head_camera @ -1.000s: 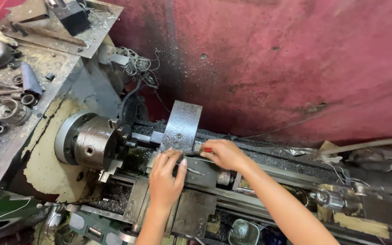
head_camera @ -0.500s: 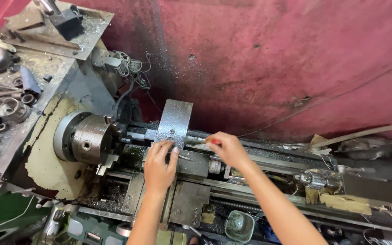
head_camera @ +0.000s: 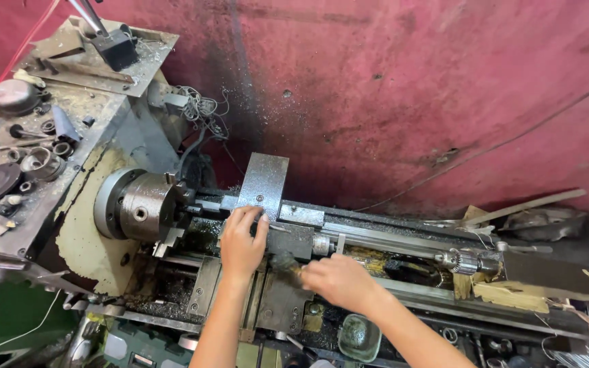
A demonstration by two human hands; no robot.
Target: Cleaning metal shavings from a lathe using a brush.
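The left hand (head_camera: pixel 242 240) lay palm-down on the tool post (head_camera: pixel 288 238) of the lathe carriage (head_camera: pixel 267 300), its fingers curled over the post's top edge and pressing on it rather than wrapped round anything loose. The right hand (head_camera: pixel 335 279) sat just to the right of and nearer than the left, clenched on a small dark handle (head_camera: pixel 282 262) whose shape was largely hidden by the fingers; it seemed to be a crank on the slide, though the view was too poor to be sure.

The carriage lay across the lathe bed (head_camera: pixel 390 238), whose long axis ran from the chuck (head_camera: pixel 146 206), well off to the left of the left hand, toward the drill chuck (head_camera: pixel 463 260) on the tailstock, off to the right of the right hand. The chuck's face pointed right along that axis. A flat grey steel plate (head_camera: pixel 264 182) stood upright just beyond the left fingertips, leaning toward the red wall (head_camera: pixel 410 88).

No packages showed; only a torn yellowish scrap (head_camera: pixel 506 294) lay on the bed far right of the right hand, and a small green cup (head_camera: pixel 357 335) sat just below that wrist
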